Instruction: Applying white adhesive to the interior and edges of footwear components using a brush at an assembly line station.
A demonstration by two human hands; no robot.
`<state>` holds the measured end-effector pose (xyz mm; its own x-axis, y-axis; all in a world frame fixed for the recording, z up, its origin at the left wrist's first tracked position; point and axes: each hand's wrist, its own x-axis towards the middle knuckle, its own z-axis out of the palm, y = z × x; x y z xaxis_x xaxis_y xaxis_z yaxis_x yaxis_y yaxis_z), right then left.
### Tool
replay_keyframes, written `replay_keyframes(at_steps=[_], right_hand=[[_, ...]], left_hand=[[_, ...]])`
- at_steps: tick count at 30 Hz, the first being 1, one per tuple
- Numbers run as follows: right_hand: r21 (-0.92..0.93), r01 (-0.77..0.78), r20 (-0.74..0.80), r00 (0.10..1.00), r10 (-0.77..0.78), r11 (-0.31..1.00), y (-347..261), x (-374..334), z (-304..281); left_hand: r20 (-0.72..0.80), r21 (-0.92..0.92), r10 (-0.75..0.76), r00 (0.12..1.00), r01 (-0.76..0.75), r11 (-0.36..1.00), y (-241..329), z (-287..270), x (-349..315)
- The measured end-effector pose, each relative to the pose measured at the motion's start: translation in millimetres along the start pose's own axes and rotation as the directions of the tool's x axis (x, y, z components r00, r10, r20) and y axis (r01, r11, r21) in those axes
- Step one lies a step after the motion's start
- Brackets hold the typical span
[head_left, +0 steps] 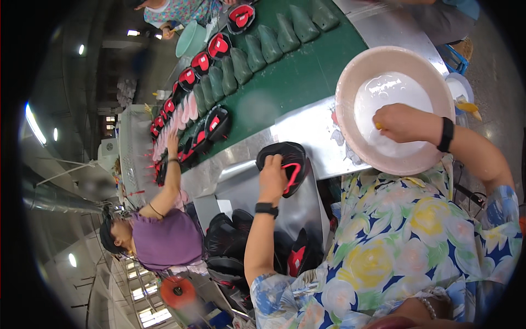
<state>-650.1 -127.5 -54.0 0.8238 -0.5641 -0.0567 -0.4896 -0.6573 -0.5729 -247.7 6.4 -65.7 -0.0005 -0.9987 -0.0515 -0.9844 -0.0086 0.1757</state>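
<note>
My left hand (272,180) is closed on a black shoe upper (284,149) with red trim around its opening, held over the metal surface beside the belt. On the right, my right hand (404,123) is curled inside a wide pale pink basin (348,82), just above or touching the white liquid (378,98). A yellow handle end (378,126) pokes out of that fist; the rest of this tool is hidden by the hand.
A green conveyor belt (307,71) carries rows of green shoe lasts (269,46) and black-and-red uppers (219,46). More black uppers (224,236) are piled by my left forearm. A co-worker in purple (167,238) reaches over the belt; another person (183,13) works beyond, near a green basin (190,39).
</note>
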Motion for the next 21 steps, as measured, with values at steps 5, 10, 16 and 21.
replay_keyframes(at_steps=[5, 10, 16, 21], right_hand=[[0.264, -0.026, -0.355, 0.927, 0.122, 0.964, 12, -32, -65], [0.358, 0.123, -0.503, 0.86, 0.081, 0.925, -2, -20, -109], [0.341, 0.267, -0.641, 0.768, 0.015, 0.901, -28, -16, -131], [0.333, 0.113, -0.768, 0.609, 0.199, 0.936, -23, -22, -113]], left_hand=[[-0.143, -0.771, -0.073, 0.987, -0.065, 0.634, 1, -87, 19], [-0.104, -0.801, 0.094, 0.99, -0.139, 0.582, 43, -79, 72], [-0.053, -0.848, 0.237, 0.97, -0.169, 0.502, 100, -67, 89], [-0.022, -0.874, 0.241, 0.97, -0.136, 0.466, 132, -49, 91]])
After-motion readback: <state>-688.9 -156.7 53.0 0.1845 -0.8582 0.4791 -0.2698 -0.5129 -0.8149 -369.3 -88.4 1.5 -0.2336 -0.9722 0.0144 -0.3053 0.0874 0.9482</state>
